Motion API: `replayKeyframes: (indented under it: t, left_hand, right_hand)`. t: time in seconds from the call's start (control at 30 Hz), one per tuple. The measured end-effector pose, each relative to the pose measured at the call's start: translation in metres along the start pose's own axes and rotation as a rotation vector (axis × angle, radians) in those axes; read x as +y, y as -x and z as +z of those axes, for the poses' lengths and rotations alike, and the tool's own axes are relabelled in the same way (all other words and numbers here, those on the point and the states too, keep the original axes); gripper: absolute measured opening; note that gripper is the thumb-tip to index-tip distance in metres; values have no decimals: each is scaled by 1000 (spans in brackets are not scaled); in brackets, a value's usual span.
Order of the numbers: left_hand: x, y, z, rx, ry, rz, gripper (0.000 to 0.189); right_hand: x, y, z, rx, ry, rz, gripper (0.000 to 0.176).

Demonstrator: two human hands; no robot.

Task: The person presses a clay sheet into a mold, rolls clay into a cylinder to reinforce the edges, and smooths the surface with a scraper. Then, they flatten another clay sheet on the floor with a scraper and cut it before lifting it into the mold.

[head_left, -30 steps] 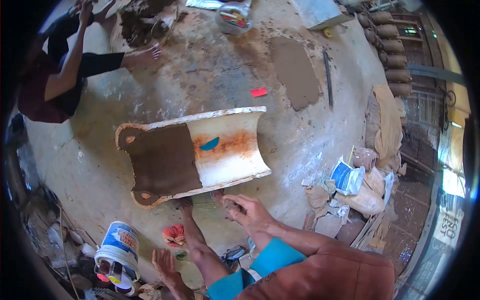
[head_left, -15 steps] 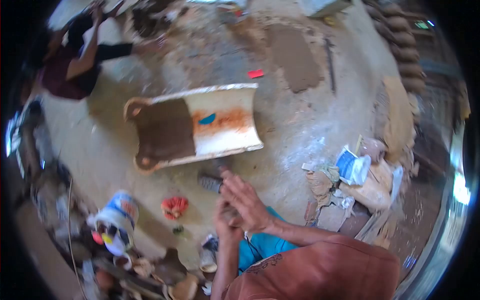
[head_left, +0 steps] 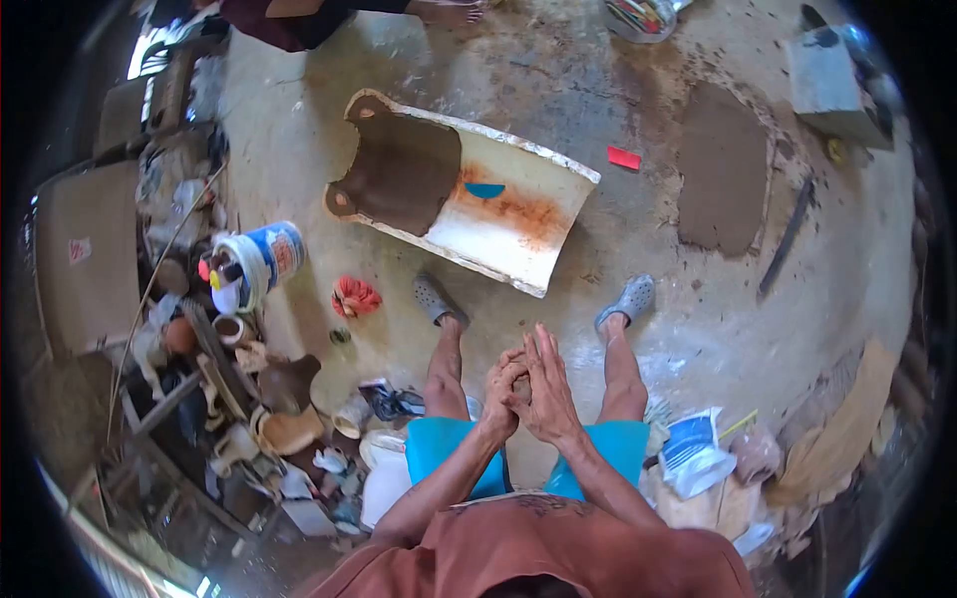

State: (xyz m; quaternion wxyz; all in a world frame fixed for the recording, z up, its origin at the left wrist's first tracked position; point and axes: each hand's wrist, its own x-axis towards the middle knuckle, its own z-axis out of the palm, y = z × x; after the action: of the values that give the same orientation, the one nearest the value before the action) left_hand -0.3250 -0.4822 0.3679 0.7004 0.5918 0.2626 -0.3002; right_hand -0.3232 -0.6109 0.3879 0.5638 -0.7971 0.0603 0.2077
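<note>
My left hand (head_left: 501, 395) is curled in front of my lap, closed round what looks like a small lump of clay, mostly hidden by the fingers. Against it lies my right hand (head_left: 547, 391), fingers stretched out and pressed to the left hand. Beyond them on the floor rests a white trough-shaped mould (head_left: 498, 244). A brown clay sheet (head_left: 404, 169) lines its left half. On the bare, rust-stained part sits a teal half-moon scraper (head_left: 485, 190). Neither hand touches the mould.
A flat clay slab (head_left: 725, 169) and a dark bar (head_left: 787, 235) lie right. Left are a red cloth (head_left: 355, 297), a bucket (head_left: 284, 249) and piled pottery (head_left: 289, 384). A red piece (head_left: 624, 157) lies behind the mould. Another person's leg (head_left: 374, 6) shows at top.
My view has turned and shifted, so my legs and both shoes now show. My hands stay together, and the right fingers now point away from me. The other person is mostly out of view.
</note>
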Motion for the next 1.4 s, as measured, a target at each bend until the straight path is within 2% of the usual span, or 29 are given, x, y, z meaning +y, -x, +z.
replayKeyframes:
  t: [0.07,0.1,0.13,0.2,0.23,0.27,0.33,0.4,0.47,0.53,0.57,0.63,0.7,0.77,0.8,0.83,0.9,0.93,0.97,1.03,1.1,1.2,1.27,1.33,1.37,1.4]
  left_hand:
    - [22,-15,69,171,588,-413,62]
    - [17,-22,99,119,524,-415,77]
    - [-5,-30,118,121,523,-427,77]
    - [-57,-48,156,-94,217,-353,70]
    - [-31,-56,171,-165,-232,-116,71]
    - [-18,-64,179,-178,-219,-102,71]
    - [3,-77,179,-123,-166,-126,69]
    - [-12,-92,146,72,-35,-138,62]
    - [1,-99,116,262,-47,-268,56]
    - [-3,-107,88,437,2,-292,48]
    - [-8,-116,74,448,20,-297,48]
    - [-22,-132,50,535,19,-318,45]
    - [-33,-166,35,583,-51,-332,39]
    - [-56,-224,13,548,-80,-303,36]
    - [-57,-253,7,581,-179,-345,41]
    - [-98,-284,-21,596,-320,-340,50]
    - [-78,-336,-31,643,-308,-291,54]
    - [-105,-368,-55,651,-397,-282,52]
    - [-107,-396,-69,674,-381,-332,58]
    - [-113,-447,-103,735,-476,-331,74]
    - [-123,-497,-126,867,-452,-235,82]
    - [-133,-551,-167,927,-342,-323,90]
    - [-145,-577,-174,960,-947,-285,96]
    - [-206,-589,-234,857,-1118,-300,102]
    - [-163,-582,-191,912,-1174,-194,72]
    - [-197,-592,-224,801,-1339,-119,55]
  right_hand:
    - [38,13,-50,-60,-64,76,91]
    - [41,13,-84,14,-184,171,71]
    - [46,13,-116,14,-185,183,71]
    - [67,14,-176,-29,-188,417,57]
    - [103,17,-185,23,-150,327,43]
    - [132,19,-199,33,-131,321,43]
    - [161,14,-226,124,-84,491,34]
    - [187,0,-248,215,133,374,30]
    - [183,-32,-273,206,29,514,34]
    - [183,-75,-286,207,148,490,38]
    - [184,-90,-290,205,260,503,41]
    - [174,-137,-291,281,298,477,46]
    - [174,-190,-293,174,294,490,50]
    - [197,-238,-285,133,367,442,54]
    - [220,-264,-282,117,373,370,56]
    - [244,-285,-272,69,360,306,57]
    - [243,-327,-255,-20,344,454,62]
    - [256,-340,-244,-59,341,478,62]
    - [269,-350,-234,-46,387,492,63]
    - [293,-356,-223,-56,432,536,64]
    - [315,-357,-210,-102,359,620,67]
    - [354,-334,-195,-61,389,589,65]
    - [349,-336,-187,-90,352,647,70]
    - [368,-333,-195,-209,315,834,73]
    - [373,-336,-198,-223,331,819,74]
    - [377,-339,-198,-232,347,806,75]
